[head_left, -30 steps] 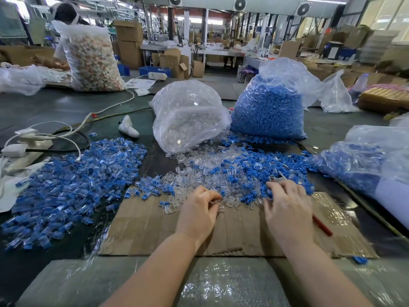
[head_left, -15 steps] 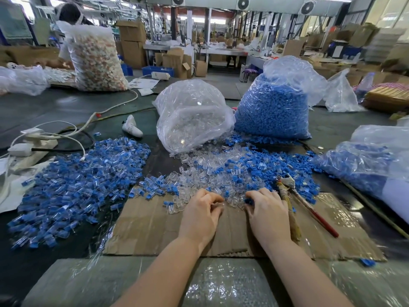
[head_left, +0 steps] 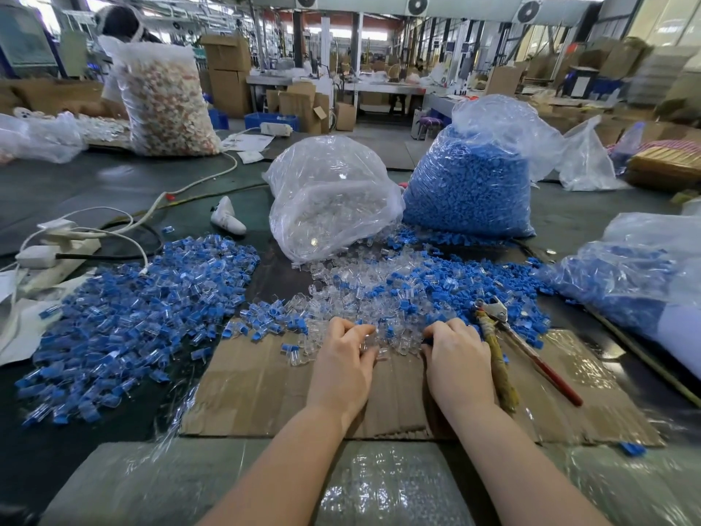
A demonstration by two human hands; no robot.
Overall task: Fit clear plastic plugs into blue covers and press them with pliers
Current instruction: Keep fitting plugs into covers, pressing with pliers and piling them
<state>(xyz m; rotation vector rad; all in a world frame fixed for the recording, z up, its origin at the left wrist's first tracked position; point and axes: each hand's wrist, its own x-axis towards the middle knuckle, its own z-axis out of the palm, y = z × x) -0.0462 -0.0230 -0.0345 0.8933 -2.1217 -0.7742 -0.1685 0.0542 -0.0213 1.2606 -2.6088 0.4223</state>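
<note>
Dark table (head_left: 95,184) bears cardboard sheet (head_left: 265,392), part piles (head_left: 125,317), bags (head_left: 333,199).

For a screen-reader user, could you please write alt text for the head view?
Two hands, left and right, pick at a loose pile of clear plugs and blue covers on cardboard. Pliers lie beside the right hand. Behind stand a clear bag and a blue bag.

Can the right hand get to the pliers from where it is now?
Probably yes. The pliers lie on the cardboard right beside the right hand, with nothing on top of the handles. The hand would first have to leave the loose parts its fingers are curled into.
</note>
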